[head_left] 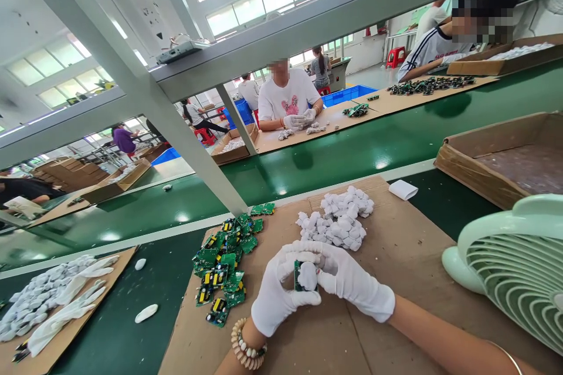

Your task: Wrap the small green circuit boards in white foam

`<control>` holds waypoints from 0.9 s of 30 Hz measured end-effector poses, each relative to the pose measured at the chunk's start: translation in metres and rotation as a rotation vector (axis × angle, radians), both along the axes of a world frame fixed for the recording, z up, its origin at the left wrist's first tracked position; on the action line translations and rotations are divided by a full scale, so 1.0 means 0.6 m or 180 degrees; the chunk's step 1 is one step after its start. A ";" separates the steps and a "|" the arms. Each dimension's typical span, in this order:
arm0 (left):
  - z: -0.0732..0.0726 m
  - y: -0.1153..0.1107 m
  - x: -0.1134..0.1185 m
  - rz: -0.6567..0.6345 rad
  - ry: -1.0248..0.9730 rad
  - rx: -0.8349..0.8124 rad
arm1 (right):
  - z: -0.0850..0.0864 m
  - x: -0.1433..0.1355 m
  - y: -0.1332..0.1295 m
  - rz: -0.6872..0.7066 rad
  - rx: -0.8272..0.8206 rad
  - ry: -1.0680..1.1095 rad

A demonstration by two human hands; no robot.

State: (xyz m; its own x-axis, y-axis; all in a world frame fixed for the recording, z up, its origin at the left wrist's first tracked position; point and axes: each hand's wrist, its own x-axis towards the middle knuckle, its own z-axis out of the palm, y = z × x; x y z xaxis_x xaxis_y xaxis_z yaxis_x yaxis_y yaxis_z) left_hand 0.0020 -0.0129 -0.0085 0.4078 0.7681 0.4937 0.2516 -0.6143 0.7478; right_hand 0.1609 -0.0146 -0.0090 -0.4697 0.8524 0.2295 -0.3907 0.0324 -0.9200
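Observation:
Both my hands wear white gloves and meet over the brown cardboard [396, 281]. My left hand [281, 287] wraps round a small green circuit board [298, 276] that has a white, putty-like lump [307, 276] on its face. The fingers of my right hand [345, 278] press against the lump and the board's right edge. To the left lies a heap of green circuit boards [226, 263] with yellow and black parts. Just beyond my hands is a pile of white lumps [341, 220].
A pale green fan [519, 263] stands at the right, below an open cardboard box [479, 170]. White gloves [65, 310] lie beside more white lumps [35, 299] at left. A green conveyor belt [281, 173] and slanted metal frame [193, 129] separate me from co-workers [290, 94].

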 end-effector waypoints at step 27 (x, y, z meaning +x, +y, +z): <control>0.003 0.007 -0.003 -0.0125 -0.0089 -0.0615 | 0.006 0.000 0.000 0.0159 -0.0453 0.0230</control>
State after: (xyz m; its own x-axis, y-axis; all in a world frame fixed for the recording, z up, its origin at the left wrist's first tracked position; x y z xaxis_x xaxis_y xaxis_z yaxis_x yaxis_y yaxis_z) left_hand 0.0004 -0.0085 -0.0065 0.4274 0.8334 0.3503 0.2077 -0.4676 0.8592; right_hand 0.1611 -0.0146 -0.0052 -0.4991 0.8547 0.1428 -0.4539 -0.1175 -0.8833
